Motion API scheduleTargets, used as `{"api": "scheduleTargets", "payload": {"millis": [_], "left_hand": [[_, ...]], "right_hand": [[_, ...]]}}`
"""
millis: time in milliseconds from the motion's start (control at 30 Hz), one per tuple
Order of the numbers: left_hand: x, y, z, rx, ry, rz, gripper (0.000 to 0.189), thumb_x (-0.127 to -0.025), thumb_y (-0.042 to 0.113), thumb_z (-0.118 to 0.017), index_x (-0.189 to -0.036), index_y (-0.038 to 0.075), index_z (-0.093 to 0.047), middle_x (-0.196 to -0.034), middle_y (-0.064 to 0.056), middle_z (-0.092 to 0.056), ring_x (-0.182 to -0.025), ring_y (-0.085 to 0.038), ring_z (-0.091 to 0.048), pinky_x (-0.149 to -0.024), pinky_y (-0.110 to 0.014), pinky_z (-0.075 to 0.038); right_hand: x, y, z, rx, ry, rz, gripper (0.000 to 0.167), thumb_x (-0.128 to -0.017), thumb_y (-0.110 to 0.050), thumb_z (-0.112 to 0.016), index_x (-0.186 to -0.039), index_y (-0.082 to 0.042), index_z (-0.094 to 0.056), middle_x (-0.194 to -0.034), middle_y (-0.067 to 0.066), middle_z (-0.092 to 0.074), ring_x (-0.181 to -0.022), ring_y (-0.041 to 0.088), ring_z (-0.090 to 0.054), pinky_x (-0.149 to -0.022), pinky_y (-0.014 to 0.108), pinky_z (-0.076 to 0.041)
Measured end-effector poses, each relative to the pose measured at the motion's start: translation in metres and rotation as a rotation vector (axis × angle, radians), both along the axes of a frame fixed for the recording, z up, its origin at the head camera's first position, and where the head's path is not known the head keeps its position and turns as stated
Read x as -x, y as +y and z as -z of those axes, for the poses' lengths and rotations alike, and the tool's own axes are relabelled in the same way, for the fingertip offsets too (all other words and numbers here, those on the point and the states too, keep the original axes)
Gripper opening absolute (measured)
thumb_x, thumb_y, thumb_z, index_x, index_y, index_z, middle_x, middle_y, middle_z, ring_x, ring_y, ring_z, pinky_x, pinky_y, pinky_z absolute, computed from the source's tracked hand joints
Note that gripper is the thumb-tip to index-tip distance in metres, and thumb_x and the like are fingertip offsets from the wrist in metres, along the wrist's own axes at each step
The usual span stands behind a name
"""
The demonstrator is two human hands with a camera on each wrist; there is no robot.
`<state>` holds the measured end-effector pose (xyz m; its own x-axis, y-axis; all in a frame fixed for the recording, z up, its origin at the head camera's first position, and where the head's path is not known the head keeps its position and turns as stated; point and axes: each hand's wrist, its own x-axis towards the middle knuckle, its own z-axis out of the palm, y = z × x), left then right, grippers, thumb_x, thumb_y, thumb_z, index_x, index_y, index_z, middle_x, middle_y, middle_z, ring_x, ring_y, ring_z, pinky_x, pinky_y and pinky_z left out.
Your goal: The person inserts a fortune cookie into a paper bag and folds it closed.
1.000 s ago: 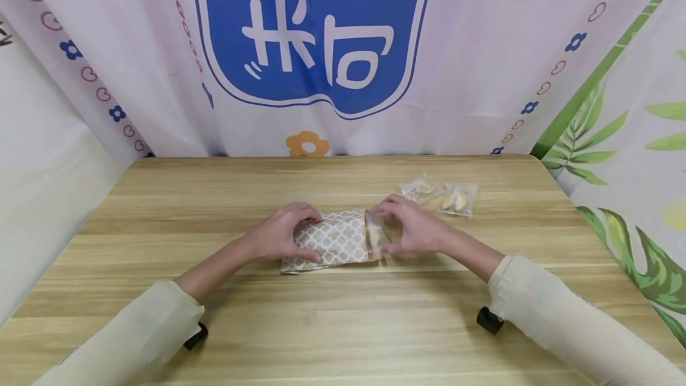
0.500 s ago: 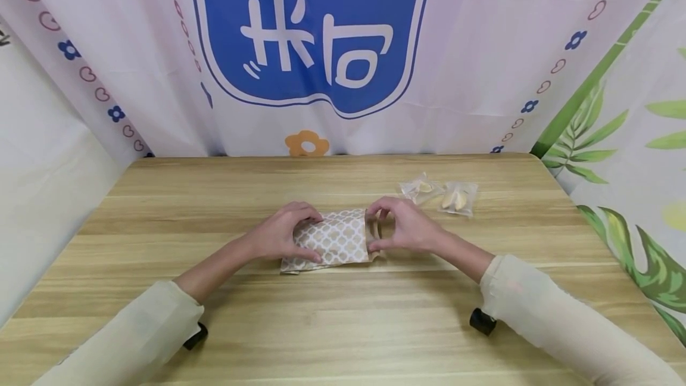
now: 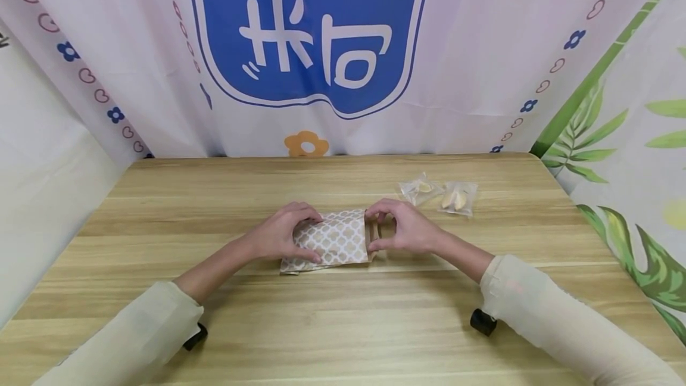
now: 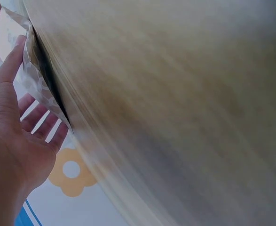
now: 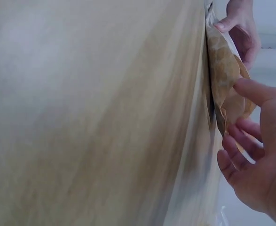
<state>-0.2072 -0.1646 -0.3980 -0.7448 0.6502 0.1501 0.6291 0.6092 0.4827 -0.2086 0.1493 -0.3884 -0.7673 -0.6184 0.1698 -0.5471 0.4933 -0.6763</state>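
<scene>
A paper bag [image 3: 343, 237] with a white lattice print lies flat on the table, its mouth facing right. My left hand [image 3: 284, 232] grips the bag's closed end across its width, thumb on the near side and fingers on the far side. At the mouth, my right hand [image 3: 409, 228] holds the edges between curled thumb and fingers. The brown inside of the bag's mouth [image 5: 234, 103] shows in the right wrist view, with the right thumb and fingertips right at its rim. What lies deeper in the bag is hidden.
Two clear packets, each holding what looks like a fortune cookie, lie behind the right hand: one packet [image 3: 422, 188] on the left, another packet [image 3: 457, 198] beside it. The wooden table [image 3: 343, 326] ends at a printed curtain [image 3: 461, 76].
The right hand has moved slightly left to the bag's mouth. A clear cookie packet that showed there a second ago is out of sight. The left hand has stayed in place.
</scene>
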Motion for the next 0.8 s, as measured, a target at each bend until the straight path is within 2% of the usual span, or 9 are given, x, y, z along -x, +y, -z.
{"api": "scheduleTargets", "payload": {"millis": [100, 233, 333, 667, 800], "left_hand": [[0.0, 0.0, 0.0, 0.003, -0.004, -0.001, 0.076, -0.07, 0.05, -0.093, -0.126, 0.005, -0.068, -0.133, -0.013, -0.064, -0.127, -0.033, -0.057, -0.112, -0.055, -0.045], [0.0, 0.001, 0.0, 0.003, -0.009, 0.0, 0.076, -0.07, 0.05, -0.093, -0.126, 0.005, -0.068, -0.133, -0.012, -0.064, -0.128, -0.033, -0.057, -0.112, -0.054, -0.045], [0.0, 0.001, 0.0, 0.002, -0.006, 0.0, 0.076, -0.07, 0.05, -0.094, -0.126, 0.005, -0.068, -0.133, -0.012, -0.064, -0.127, -0.033, -0.057, -0.112, -0.054, -0.045], [0.0, 0.0, 0.001, 0.014, -0.01, -0.003, 0.079, -0.071, 0.051, -0.093, -0.128, 0.004, -0.067, -0.135, -0.013, -0.063, -0.13, -0.035, -0.055, -0.113, -0.055, -0.044], [0.0, 0.0, 0.001, 0.013, -0.009, -0.001, 0.079, -0.071, 0.051, -0.093, -0.129, 0.004, -0.067, -0.135, -0.013, -0.063, -0.129, -0.034, -0.056, -0.113, -0.055, -0.044]], "right_hand": [[-0.001, -0.002, 0.001, -0.02, -0.001, 0.044, 0.059, -0.072, -0.02, -0.095, -0.121, -0.001, -0.07, -0.121, 0.011, -0.07, -0.104, 0.026, -0.064, -0.094, 0.044, -0.055], [-0.003, -0.004, 0.002, -0.051, 0.0, 0.108, 0.059, -0.071, -0.022, -0.096, -0.12, -0.003, -0.071, -0.124, 0.012, -0.068, -0.11, 0.03, -0.064, -0.1, 0.051, -0.053], [-0.004, -0.005, 0.002, -0.063, 0.01, 0.126, 0.059, -0.07, -0.023, -0.097, -0.121, -0.003, -0.072, -0.126, 0.013, -0.067, -0.115, 0.033, -0.062, -0.103, 0.054, -0.051], [-0.007, -0.013, 0.012, -0.019, -0.004, 0.186, 0.058, -0.069, -0.014, -0.094, -0.121, 0.0, -0.074, -0.128, 0.015, -0.057, -0.117, 0.033, -0.055, -0.101, 0.05, -0.05], [-0.005, -0.016, 0.015, 0.001, -0.016, 0.177, 0.057, -0.07, -0.01, -0.091, -0.122, 0.004, -0.073, -0.13, 0.018, -0.057, -0.119, 0.036, -0.055, -0.101, 0.051, -0.05]]}}
